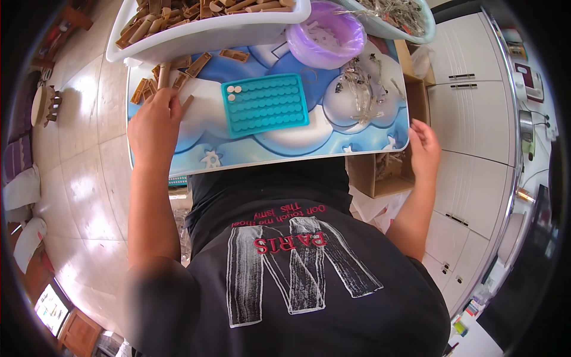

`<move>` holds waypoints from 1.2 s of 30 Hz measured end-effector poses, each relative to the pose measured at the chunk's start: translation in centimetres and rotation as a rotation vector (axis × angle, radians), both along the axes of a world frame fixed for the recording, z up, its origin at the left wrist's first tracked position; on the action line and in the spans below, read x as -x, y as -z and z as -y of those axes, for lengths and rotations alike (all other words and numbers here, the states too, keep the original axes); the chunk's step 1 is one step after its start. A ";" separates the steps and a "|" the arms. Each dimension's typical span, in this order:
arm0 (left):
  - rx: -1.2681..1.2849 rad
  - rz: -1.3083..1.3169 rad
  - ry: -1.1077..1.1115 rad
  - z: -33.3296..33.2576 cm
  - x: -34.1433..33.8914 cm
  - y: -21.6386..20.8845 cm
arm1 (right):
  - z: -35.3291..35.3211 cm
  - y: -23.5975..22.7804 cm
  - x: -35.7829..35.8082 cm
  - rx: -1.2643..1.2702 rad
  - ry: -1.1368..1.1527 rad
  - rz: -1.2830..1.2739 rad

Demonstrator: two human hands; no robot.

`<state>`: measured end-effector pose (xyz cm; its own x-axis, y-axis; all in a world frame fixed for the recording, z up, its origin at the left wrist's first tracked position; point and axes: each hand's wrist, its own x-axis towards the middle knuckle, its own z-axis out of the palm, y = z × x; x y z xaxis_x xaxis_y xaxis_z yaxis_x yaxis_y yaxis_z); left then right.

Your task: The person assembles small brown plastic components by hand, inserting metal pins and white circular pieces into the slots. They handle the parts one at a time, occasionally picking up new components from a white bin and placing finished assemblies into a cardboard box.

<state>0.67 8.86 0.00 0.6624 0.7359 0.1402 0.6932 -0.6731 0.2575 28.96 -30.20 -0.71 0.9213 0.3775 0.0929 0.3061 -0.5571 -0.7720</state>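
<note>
My left hand (pixel 156 122) is closed around a narrow brown casing (pixel 164 76), held upright at the left side of the table. Several hollow, trough-shaped brown pieces (pixel 198 64) lie around that hand. Off the table's right edge is my right hand (pixel 426 146), its fingers loosely bent and apart, nothing visible in them. Between the hands lies a teal tray (pixel 267 128) with rows of scalloped round slots. Three small white discs (pixel 231 97) sit in its upper left corner.
A white tub (pixel 208 30) full of brown pieces stands at the far left. Beside it are a purple basin (pixel 318 53) with a plastic liner and a pale bin (pixel 425 27) of wired parts. A heap of clear wired parts (pixel 360 89) lies right of the tray. A cardboard box (pixel 380 181) stands below the table's right edge.
</note>
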 end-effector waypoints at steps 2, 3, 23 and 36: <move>-0.004 0.038 -0.006 0.4 -0.1 -0.1 | -2.6 -0.3 0.9 0.048 -0.022 0.072; -0.015 0.064 -0.005 0.6 -0.1 0.1 | -3.6 -0.6 1.0 0.046 -0.032 0.095; 0.615 0.457 0.237 3.1 2.6 -2.1 | -9.0 -0.6 -3.4 0.366 -0.267 0.236; 1.660 0.125 0.670 8.9 1.3 -3.6 | -10.0 -3.7 -2.7 -0.040 -0.054 0.109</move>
<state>-0.62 0.00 3.64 0.9211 -0.2167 -0.3234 0.3644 0.1878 0.9121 31.68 -20.21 2.95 0.8834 0.4203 0.2073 0.4180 -0.5067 -0.7540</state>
